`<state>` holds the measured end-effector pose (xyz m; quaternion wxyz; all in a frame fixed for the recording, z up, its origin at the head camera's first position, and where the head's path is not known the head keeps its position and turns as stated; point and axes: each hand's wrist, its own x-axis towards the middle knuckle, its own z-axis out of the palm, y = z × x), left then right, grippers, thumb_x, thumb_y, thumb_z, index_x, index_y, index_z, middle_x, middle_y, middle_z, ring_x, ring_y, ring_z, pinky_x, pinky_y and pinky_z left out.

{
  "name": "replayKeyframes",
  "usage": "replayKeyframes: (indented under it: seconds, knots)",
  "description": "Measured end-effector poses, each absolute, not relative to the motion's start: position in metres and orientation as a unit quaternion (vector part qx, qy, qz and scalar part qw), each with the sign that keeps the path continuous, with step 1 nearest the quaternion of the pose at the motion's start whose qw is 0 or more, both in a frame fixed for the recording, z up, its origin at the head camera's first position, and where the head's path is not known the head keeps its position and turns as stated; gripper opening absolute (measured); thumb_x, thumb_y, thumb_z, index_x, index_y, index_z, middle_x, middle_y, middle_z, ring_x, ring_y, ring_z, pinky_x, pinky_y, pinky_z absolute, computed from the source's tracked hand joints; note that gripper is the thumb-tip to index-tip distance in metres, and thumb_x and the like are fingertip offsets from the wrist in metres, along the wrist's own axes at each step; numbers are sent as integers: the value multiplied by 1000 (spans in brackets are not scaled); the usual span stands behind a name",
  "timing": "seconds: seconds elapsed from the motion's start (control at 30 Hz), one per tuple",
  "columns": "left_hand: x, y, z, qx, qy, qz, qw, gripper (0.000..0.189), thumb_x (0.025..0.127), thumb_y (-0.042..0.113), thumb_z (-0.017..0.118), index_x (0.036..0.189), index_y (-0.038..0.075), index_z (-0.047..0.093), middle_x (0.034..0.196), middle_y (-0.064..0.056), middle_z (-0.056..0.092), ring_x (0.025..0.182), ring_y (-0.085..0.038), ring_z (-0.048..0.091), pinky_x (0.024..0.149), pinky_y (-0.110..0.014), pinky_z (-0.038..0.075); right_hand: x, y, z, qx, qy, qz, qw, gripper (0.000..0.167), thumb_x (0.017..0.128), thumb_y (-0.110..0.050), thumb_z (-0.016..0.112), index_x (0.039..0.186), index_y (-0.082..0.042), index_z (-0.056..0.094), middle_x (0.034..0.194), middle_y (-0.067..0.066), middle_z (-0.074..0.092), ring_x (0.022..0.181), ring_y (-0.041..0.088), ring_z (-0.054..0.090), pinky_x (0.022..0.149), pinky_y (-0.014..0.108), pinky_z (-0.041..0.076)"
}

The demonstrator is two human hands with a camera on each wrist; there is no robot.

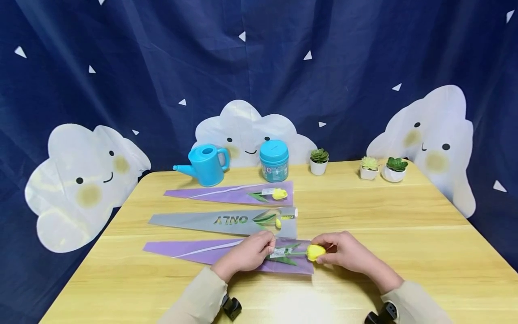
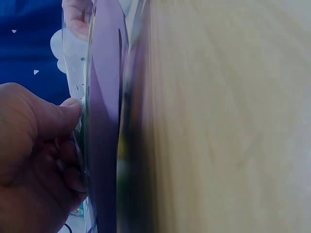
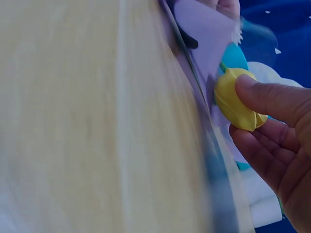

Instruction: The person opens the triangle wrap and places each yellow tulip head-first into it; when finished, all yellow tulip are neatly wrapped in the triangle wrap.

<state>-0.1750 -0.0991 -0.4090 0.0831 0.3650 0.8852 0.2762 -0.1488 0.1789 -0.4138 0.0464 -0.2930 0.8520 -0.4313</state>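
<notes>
In the head view, a purple flower sleeve (image 1: 194, 250) with a clear front lies nearest me. My left hand (image 1: 248, 253) grips it around the middle, thumb against the clear film in the left wrist view. A yellow tulip (image 1: 315, 253) has its green leaves and a white label inside the sleeve, while its bloom sits at the wide right end. My right hand (image 1: 349, 252) pinches that bloom between thumb and fingers, as the right wrist view shows. Behind lie a grey sleeve (image 1: 182, 220) marked "ONLY" and another purple sleeve (image 1: 226, 193), each containing a yellow tulip.
Along the back of the wooden table (image 1: 404, 216) stand a blue watering can (image 1: 208, 166), a blue-lidded jar (image 1: 274, 159) and small potted succulents, one (image 1: 319, 163) near the jar, two (image 1: 369, 168) farther right. A dark blue cloud-patterned curtain (image 1: 162, 67) hangs behind.
</notes>
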Motion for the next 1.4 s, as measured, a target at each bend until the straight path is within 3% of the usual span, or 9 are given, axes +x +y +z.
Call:
replayKeyframes:
  seconds: [0.37,0.63,0.9,1.4]
  knots:
    - [-175,-101,-409,352,890,275,95,21,94,9,51,76,13,41,75,6,38,76,-11,41,70,-24,35,-148,174,-418,-262,848,-457,51,25,76,-20,75,96,-9,67,87,0,67,75,2,57,67,23,51]
    - [-176,-105,-412,345,891,279,96,21,94,13,50,76,15,41,74,7,38,76,-10,40,70,-23,35,-144,183,-420,-224,819,-518,101,28,78,-13,73,99,2,63,90,11,65,76,5,59,68,23,51]
    - [-175,-106,-413,338,891,288,98,20,94,12,50,77,15,41,75,7,38,76,-11,40,70,-23,34,-143,185,-424,-211,805,-541,124,31,77,-13,73,101,4,62,86,11,63,74,6,57,64,22,50]
    - [-175,-99,-411,349,887,289,95,19,94,9,50,77,12,41,75,5,38,76,-11,40,70,-23,34,-143,164,-430,-205,791,-565,112,27,78,-8,71,100,6,63,86,14,62,71,5,58,62,21,52]
